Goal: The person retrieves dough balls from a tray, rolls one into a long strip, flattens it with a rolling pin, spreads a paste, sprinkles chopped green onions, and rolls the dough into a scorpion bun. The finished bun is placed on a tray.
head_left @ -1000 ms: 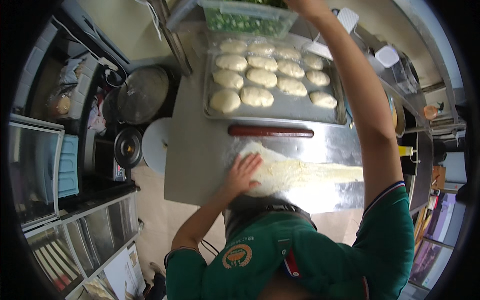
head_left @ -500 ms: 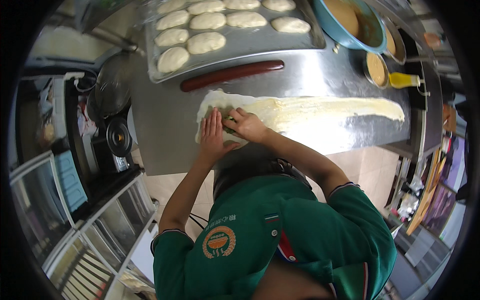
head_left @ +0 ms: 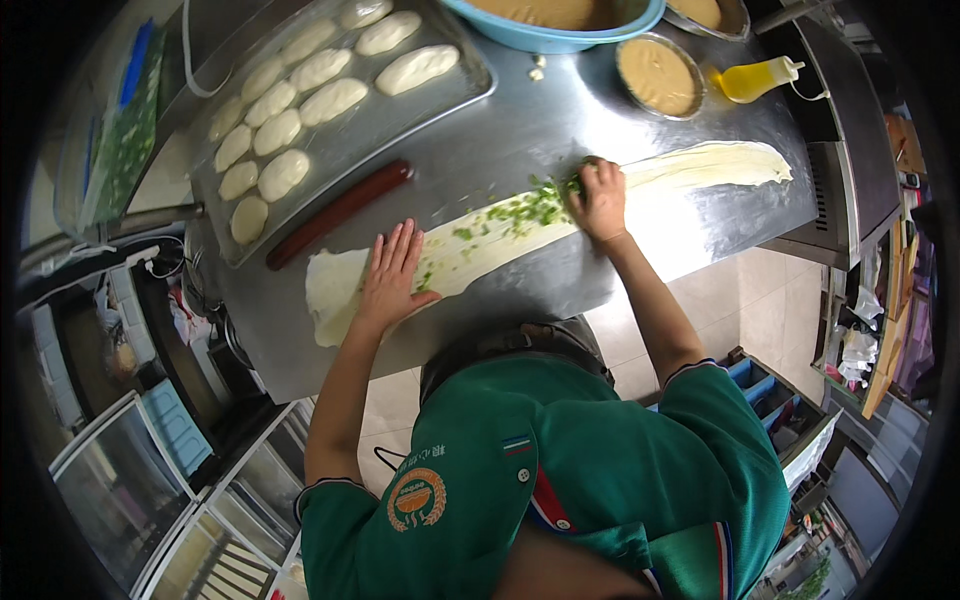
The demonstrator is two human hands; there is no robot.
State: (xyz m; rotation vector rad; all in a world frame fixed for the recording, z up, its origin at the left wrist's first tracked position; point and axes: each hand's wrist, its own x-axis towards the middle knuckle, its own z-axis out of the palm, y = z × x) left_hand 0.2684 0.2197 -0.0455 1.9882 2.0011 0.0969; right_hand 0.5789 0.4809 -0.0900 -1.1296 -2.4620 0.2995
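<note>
A long, thin sheet of dough (head_left: pixel 335 285) stretches across the steel table, its narrower end at the far right. My left hand (head_left: pixel 390 285) lies flat on the left part of the dough, fingers extended, holding nothing. Farther right, my right hand (head_left: pixel 603 200) is curled over the dough with bits of green at its fingertips; its palm is hidden. Chopped green onion (head_left: pixel 535 208) is scattered on the dough between the hands, thickest close to my right hand. Behind the left hand rests a reddish-brown rolling pin (head_left: pixel 340 212).
A metal tray (head_left: pixel 440 108) with several oval dough pieces occupies the back left. At the back right stand a blue basin (head_left: pixel 560 40), a round bowl of tan paste (head_left: pixel 660 75) and a squeeze bottle of yellow oil (head_left: pixel 755 80). The steel table's front edge (head_left: pixel 520 312) is near my waist.
My right hand has moved right along the dough, away from my left hand. Green onion now lies spread between them. The left hand stays flat on the dough. The whole view has turned and shifted.
</note>
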